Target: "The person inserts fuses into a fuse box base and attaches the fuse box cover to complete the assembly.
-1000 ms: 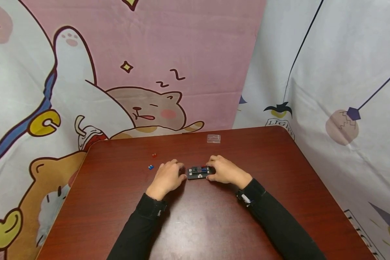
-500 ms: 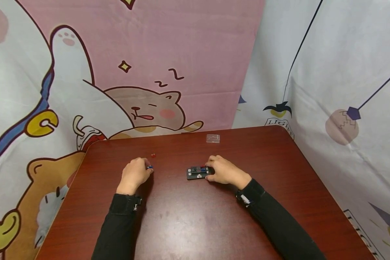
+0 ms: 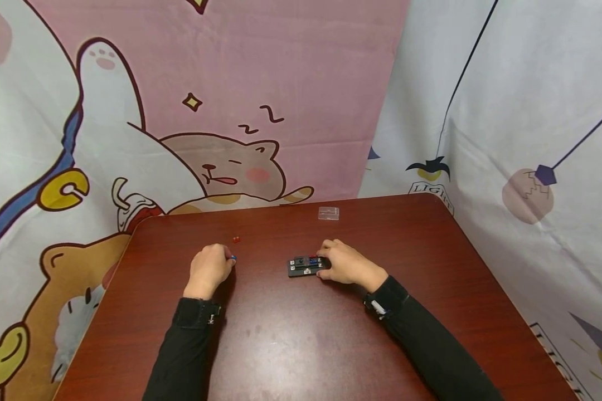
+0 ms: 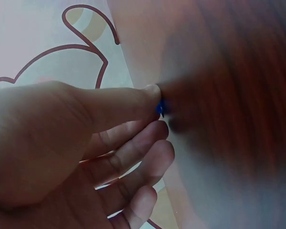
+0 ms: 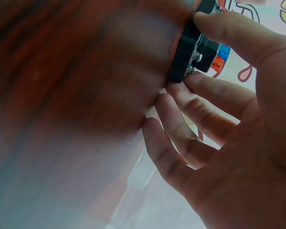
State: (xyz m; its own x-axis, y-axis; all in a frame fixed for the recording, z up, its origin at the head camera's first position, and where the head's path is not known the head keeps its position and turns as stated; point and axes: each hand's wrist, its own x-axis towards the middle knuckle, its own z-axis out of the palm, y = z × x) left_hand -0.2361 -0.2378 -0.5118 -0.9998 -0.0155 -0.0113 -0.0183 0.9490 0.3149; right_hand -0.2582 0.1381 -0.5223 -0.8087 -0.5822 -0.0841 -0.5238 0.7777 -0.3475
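Observation:
My left hand (image 3: pixel 208 270) pinches a small blue piece (image 4: pixel 160 108) between thumb and index finger, low over the table on the left. The fingers cover most of that piece. My right hand (image 3: pixel 352 265) grips the right end of a small black block-shaped device (image 3: pixel 301 267), thumb on the near side and fingers at the far side. Metal screws show on the device in the right wrist view, with a blue part (image 5: pixel 224 51) and an orange-red part (image 5: pixel 218 63) on its upper side. A tiny red piece (image 3: pixel 236 239) lies just beyond my left hand.
A clear plastic piece (image 3: pixel 328 213) lies near the back edge of the brown wooden table (image 3: pixel 301 334). Behind the table hangs a printed cloth (image 3: pixel 321 111) with cartoon animals.
My left hand has moved left from beside the black device to the small blue piece and pinched it. My right hand has stayed on the device.

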